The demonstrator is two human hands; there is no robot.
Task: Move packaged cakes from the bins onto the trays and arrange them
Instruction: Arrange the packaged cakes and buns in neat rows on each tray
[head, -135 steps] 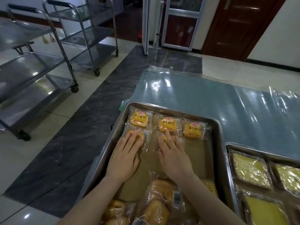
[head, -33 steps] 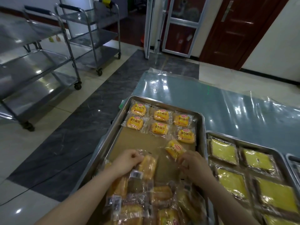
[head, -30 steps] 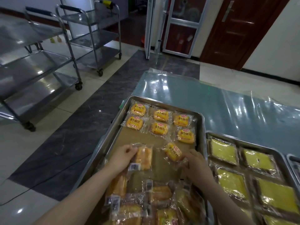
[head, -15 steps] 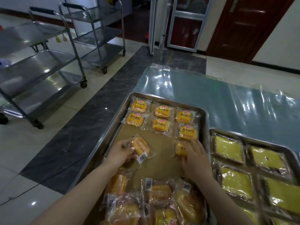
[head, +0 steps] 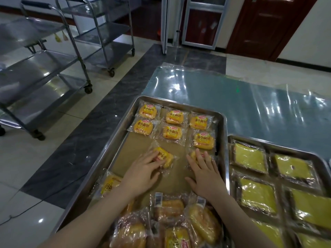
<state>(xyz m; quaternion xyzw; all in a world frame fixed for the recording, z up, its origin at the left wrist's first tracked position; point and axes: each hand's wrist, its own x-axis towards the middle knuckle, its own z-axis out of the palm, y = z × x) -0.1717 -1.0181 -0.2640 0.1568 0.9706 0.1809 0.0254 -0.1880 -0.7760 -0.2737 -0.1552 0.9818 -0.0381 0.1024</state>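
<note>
On the shallow stainless-steel tray lined with brown paper [head: 118, 140], at its 12 o'clock end: six small yellow cakes in clear printed wrappers [head: 172, 132], laid in two rows of three. Just toward 6 o'clock from them, starting a third row: two more of the same.

Under the left hand [head: 143, 173], fingers nearly straight and laid flat, clasping nothing: the skewed yellow pack [head: 165, 157], near tray centre, turned off-line from the rows. Under the right hand [head: 206, 173], likewise flat and spread, pressing rather than gripping: the half-hidden yellow pack [head: 193, 154], at 3 o'clock by the rim.

Likely trouble:
- Slippery film on smooth paper, so could shoot ahead under a flat push and knock the second row crooked.
- Could also stay rotated if pushed from one end only.
- With hard pressing, a risk of squashing soft cake or splitting the wrapper.

At 6 o'clock, close under both forearms: the loose heap of golden-brown wrapped cakes [head: 170, 222], easily dragged out of place by a wrist pulling back.

At 3 o'clock: a second steel tray of flat square yellow cakes [head: 286, 149], touching or just beside; cannot tell which.
</note>
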